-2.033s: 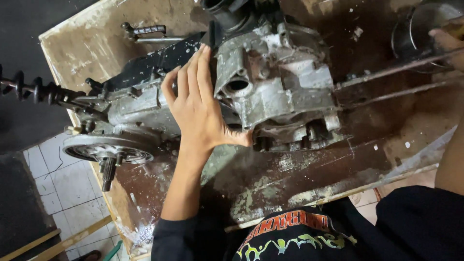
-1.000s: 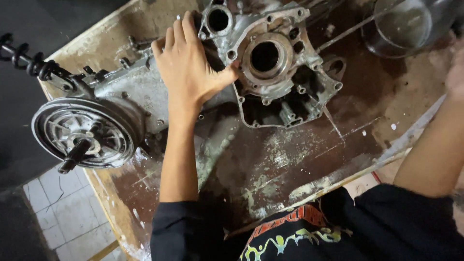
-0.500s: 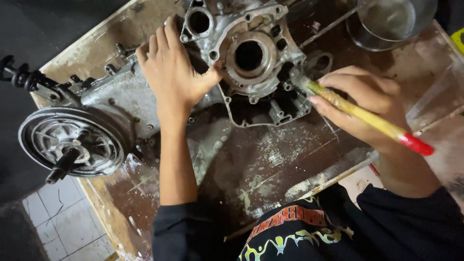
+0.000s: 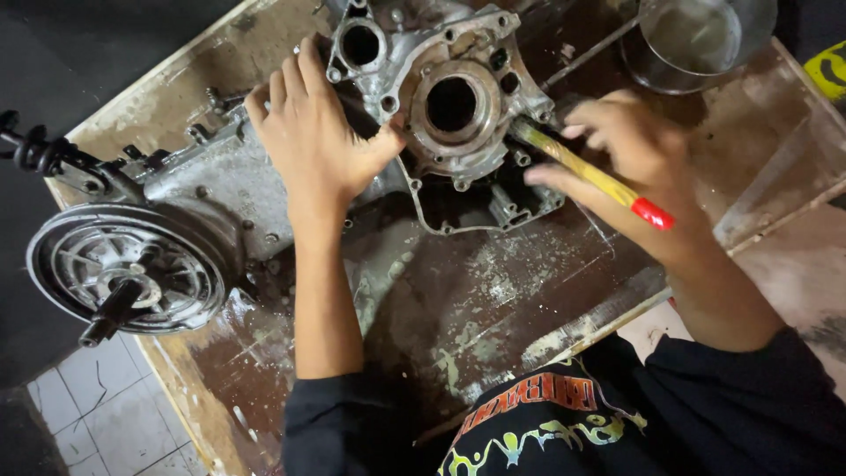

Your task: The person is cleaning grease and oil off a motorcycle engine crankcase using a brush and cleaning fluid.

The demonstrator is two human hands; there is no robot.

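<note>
A yellow-and-black sign (image 4: 828, 69) shows at the far right edge.

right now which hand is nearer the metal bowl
Right. The right hand, holding the brush, sits just below the metal bowl; the left hand rests on the engine case, far across.

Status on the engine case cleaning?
Done: casing lies open-face-up on the stained board, its metal partly bright. In hand: left hand steadies it; right hand works a yellow-handled brush at its right edge. Left: grime shows in the lower recesses.
</note>
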